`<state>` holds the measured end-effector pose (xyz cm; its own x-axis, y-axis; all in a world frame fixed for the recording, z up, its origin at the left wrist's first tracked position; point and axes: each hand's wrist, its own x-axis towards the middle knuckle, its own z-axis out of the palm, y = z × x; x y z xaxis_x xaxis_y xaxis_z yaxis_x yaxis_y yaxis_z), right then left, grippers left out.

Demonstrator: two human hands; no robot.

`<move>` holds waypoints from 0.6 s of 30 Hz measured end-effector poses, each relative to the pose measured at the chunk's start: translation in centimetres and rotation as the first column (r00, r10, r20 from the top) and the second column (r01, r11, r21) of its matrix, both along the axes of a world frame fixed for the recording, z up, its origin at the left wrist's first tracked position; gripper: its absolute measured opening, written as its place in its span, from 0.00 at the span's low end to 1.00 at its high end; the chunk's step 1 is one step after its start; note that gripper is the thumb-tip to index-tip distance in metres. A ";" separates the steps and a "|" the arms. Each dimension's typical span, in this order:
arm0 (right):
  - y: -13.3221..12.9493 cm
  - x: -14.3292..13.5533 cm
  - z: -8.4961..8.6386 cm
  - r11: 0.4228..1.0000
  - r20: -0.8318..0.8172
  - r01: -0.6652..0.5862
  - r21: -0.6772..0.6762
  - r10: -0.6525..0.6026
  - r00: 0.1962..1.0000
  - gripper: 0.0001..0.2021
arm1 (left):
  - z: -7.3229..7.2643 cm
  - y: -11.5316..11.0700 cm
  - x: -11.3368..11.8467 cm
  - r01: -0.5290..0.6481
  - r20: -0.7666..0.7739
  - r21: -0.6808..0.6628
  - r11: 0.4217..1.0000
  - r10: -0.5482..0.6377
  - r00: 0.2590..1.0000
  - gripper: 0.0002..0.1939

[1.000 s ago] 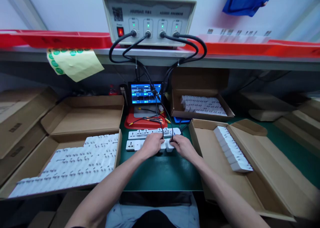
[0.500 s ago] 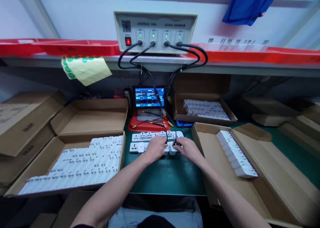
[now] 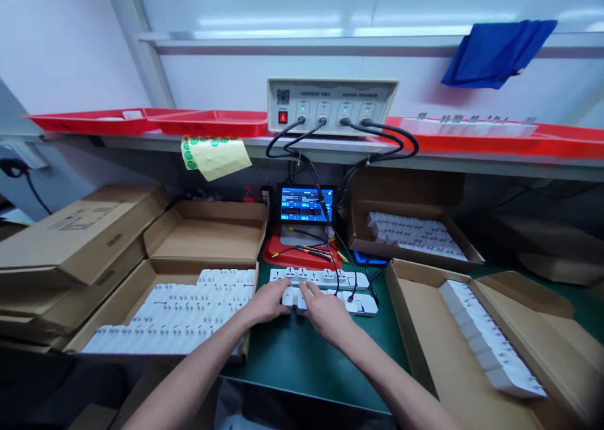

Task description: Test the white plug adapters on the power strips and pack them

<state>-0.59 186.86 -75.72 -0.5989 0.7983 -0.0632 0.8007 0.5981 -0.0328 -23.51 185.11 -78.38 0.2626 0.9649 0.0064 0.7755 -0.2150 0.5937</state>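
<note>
Two white power strips lie one behind the other on the green mat. My left hand [image 3: 272, 303] is at the left end of the near power strip [image 3: 367, 304], its thumb and fingers closed around a small white adapter [image 3: 289, 298] seated there. Just right of it, my right hand [image 3: 324, 309] has its fingers bent over another white adapter on the same strip, mostly covered by the hand. Black cables [image 3: 336, 273] run down to the strip's right half. Behind it, the far power strip [image 3: 357, 281] is untouched.
An open carton [image 3: 155, 265] with rows of white adapters [image 3: 189, 310] stands left, beside stacked closed cartons [image 3: 80, 229]. Another open carton [image 3: 415, 317] with one adapter row is at right. A lit screen [image 3: 306, 203] and a tester box [image 3: 330, 103] on the shelf face me.
Both hands have moved left along the near strip, away from the cable ends they were touching. The camera view has tilted upward and turned left.
</note>
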 end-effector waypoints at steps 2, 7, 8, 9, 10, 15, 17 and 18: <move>0.7 -1.7 0.1 0.998 0.008 -0.013 -0.054 0.014 1.000 0.40 | -0.1 0.0 0.2 -0.008 0.048 0.008 1.000 0.008 0.999 0.30; 0.7 -0.7 1.5 0.995 -0.105 -0.060 -0.074 0.052 0.993 0.39 | 0.5 -0.6 0.4 -0.039 0.257 0.063 0.997 0.022 0.966 0.30; 0.3 -0.2 1.8 0.995 -0.131 -0.075 -0.073 0.065 0.989 0.40 | 0.7 -0.8 0.3 -0.041 0.310 0.070 0.997 0.018 0.951 0.32; -0.1 0.4 2.1 0.992 -0.152 -0.096 -0.077 0.083 0.985 0.40 | 0.9 -1.1 0.4 -0.039 0.358 0.073 0.997 0.010 0.934 0.33; -0.6 0.8 2.4 0.989 -0.173 -0.122 -0.086 0.106 0.979 0.38 | 1.1 -1.4 0.4 -0.034 0.400 0.071 0.997 0.003 0.916 0.35; -1.9 1.9 2.7 0.971 -0.430 -0.221 -0.097 0.159 0.889 0.27 | 1.8 -3.2 1.1 -0.087 0.695 -0.005 0.996 0.065 0.716 0.39; -2.1 1.7 2.5 0.970 -0.547 -0.238 -0.058 0.168 0.820 0.28 | 2.0 -4.2 1.5 -0.076 0.835 -0.118 0.990 0.141 0.533 0.35; -2.3 1.6 2.4 0.969 -0.586 -0.245 -0.032 0.181 0.790 0.29 | 2.0 -4.7 1.6 -0.027 0.884 -0.183 0.983 0.176 0.433 0.35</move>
